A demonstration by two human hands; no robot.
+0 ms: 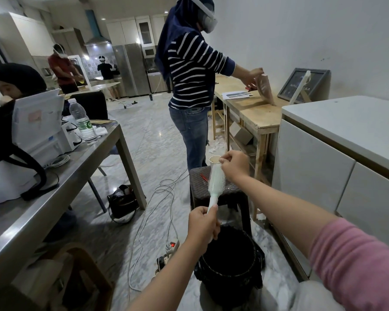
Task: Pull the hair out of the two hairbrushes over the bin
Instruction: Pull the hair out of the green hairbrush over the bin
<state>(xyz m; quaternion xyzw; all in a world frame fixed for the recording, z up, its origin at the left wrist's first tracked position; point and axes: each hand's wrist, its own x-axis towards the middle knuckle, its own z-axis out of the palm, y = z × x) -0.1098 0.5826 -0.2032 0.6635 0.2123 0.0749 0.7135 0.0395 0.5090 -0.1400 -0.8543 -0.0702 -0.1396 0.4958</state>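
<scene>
With the left hand (202, 223) gripping the round hairbrush (216, 179) handle, the right hand (234, 164) pinching at twelve o'clock should pull strands clear above the bin (229, 261).

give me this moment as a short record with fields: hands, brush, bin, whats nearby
left hand: left hand gripping the handle of the pale round plastic hairbrush
right hand: right hand pinching at the brush's top end
brush: upright, tilted slightly, held above the bin
bin: black round bin on the floor, below the hands
behind brush: dark woven stool
second brush: not seen
hair: too fine to tell
</scene>
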